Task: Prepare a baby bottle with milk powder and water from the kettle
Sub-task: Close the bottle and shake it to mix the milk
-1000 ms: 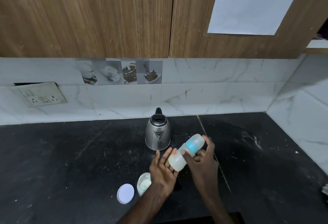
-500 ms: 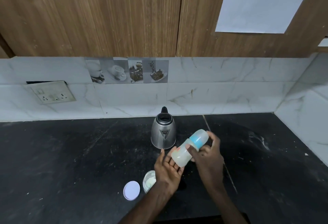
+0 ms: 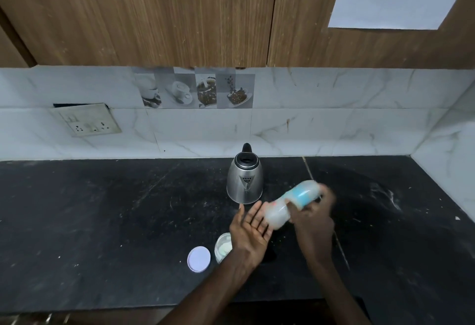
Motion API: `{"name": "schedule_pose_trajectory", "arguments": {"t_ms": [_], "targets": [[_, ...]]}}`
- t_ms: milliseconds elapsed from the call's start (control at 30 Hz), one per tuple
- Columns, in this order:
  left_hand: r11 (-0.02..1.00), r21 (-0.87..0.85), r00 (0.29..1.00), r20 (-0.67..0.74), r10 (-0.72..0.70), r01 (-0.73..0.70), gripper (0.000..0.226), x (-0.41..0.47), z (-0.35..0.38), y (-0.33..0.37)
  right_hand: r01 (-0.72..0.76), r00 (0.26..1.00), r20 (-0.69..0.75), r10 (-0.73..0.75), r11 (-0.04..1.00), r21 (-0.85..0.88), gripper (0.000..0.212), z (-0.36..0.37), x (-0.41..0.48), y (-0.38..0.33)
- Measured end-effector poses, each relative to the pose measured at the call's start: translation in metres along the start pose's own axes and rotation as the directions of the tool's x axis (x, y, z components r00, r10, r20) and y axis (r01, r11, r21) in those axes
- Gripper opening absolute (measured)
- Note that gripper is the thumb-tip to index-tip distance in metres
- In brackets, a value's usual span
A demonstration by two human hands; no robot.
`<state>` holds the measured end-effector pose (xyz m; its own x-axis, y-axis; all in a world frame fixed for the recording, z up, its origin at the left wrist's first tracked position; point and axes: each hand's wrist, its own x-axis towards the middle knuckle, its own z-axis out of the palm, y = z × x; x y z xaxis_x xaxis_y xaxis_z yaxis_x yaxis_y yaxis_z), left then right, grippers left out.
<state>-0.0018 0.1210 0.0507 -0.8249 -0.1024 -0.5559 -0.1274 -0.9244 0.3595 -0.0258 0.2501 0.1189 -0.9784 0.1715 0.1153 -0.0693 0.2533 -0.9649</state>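
My right hand grips a baby bottle with a blue collar and a clear cap, tilted almost flat above the counter and blurred by motion. It holds whitish liquid. My left hand lies palm up with straight fingers just left of the bottle's base, touching or nearly touching it. A steel kettle with a black handle stands behind the hands, lid open. An open milk powder jar sits under my left wrist, partly hidden, with its pale round lid flat on the counter beside it.
The black stone counter runs left and right, with a white marble backsplash behind and a marble side wall at the right. A socket plate hangs on the wall at left. Wooden cabinets hang overhead.
The bottle has stayed between my hands, shifting a little and now blurred, as it does when shaken. The camera has drifted, so the scene sits slightly further right.
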Motion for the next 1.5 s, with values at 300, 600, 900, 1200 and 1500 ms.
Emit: {"name": "schedule_pose_trajectory", "arguments": {"t_ms": [300, 600, 900, 1200, 1500], "targets": [[1.0, -0.005, 1.0, 0.024, -0.014, 0.014, 0.06, -0.003, -0.001, -0.007, -0.029, 0.997, 0.076, 0.032, 0.999, -0.042, 0.075, -0.004, -0.009, 0.01], [0.999, 0.041, 1.0, 0.021, -0.007, 0.006, 0.058, -0.004, 0.0, -0.004, -0.144, 0.986, -0.068, 0.15, 0.986, 0.084, 0.069, -0.001, 0.001, 0.016], [1.0, -0.014, 1.0, 0.012, 0.001, -0.001, 0.059, -0.002, -0.005, -0.002, -0.146, 0.979, 0.148, 0.138, 0.988, 0.048, 0.067, 0.011, -0.001, 0.015], [0.999, 0.028, 1.0, 0.007, 0.02, -0.02, 0.059, 0.002, -0.007, 0.005, -0.149, 0.981, 0.135, 0.139, 0.987, 0.067, 0.065, 0.008, 0.002, 0.016], [1.0, 0.013, 1.0, 0.018, 0.015, -0.015, 0.06, 0.005, -0.002, 0.005, -0.119, 0.992, 0.064, 0.113, 0.987, 0.111, 0.068, 0.014, -0.005, 0.016]]}}
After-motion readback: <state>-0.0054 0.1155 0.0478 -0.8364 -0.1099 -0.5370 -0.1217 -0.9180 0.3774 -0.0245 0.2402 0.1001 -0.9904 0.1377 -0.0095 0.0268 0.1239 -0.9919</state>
